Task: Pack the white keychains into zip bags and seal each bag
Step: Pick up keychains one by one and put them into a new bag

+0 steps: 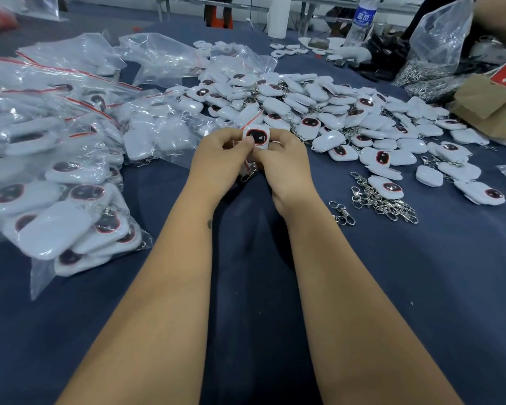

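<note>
Both hands meet mid-table, pinching one white keychain (256,137) between them. Left hand (216,162) grips its left edge, fingers curled; right hand (284,162) grips right edge, thumb at bottom. Dark red-rimmed face points up at camera. Metal clasp (248,174) hangs below grip, between wrists. Loose keychain pile (319,106) just beyond and right of grip. Filled zip bags (56,171) stacked left of grip. Spare clasps (377,200) right of right wrist, on blue cloth (246,287).
</note>
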The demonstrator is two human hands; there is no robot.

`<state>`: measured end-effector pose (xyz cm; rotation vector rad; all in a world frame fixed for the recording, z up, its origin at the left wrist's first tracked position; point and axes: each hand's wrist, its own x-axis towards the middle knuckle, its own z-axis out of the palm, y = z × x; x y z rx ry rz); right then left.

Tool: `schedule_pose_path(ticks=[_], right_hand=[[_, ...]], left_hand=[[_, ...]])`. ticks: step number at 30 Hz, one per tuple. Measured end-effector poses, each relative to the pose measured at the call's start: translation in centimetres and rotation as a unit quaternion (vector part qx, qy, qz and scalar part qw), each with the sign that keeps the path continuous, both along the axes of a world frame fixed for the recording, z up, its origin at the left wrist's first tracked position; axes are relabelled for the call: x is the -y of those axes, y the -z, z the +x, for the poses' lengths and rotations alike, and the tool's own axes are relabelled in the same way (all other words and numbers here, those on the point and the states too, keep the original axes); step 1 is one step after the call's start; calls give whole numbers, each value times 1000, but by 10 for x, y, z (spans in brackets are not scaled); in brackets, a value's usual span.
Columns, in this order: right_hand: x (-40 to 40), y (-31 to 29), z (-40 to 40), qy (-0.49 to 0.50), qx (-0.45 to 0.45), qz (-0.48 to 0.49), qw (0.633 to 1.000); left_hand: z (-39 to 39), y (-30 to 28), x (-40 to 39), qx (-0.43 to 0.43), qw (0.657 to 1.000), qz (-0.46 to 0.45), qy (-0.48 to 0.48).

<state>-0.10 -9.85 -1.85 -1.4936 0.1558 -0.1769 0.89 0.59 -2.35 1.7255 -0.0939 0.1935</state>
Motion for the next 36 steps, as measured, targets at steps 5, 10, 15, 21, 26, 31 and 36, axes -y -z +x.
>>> schedule_pose_path(ticks=[5,10,15,21,26,31,36], right_hand=[[0,-3,-2,3,4,22,1000],[-1,-4,-4,-1,15,11,1000],[0,-4,-3,-4,7,-5,1000],[-2,-3,-3,2,0,-6,1000],[-2,-1,-1,-4,7,10,1000],[-1,1,0,-7,12,17,1000],[-1,0,0,-11,13,16,1000]], left_hand=[[1,1,-1,-2,1000,-14,2],[1,1,-1,-10,999,-29,11],[0,0,-1,-13,999,-41,11],[-1,0,1,-26,999,-30,3],[-2,-2,2,-35,999,-34,-1],[-4,-3,3,-30,999,-26,-9],[-6,-4,2,-20,999,-26,-8]])
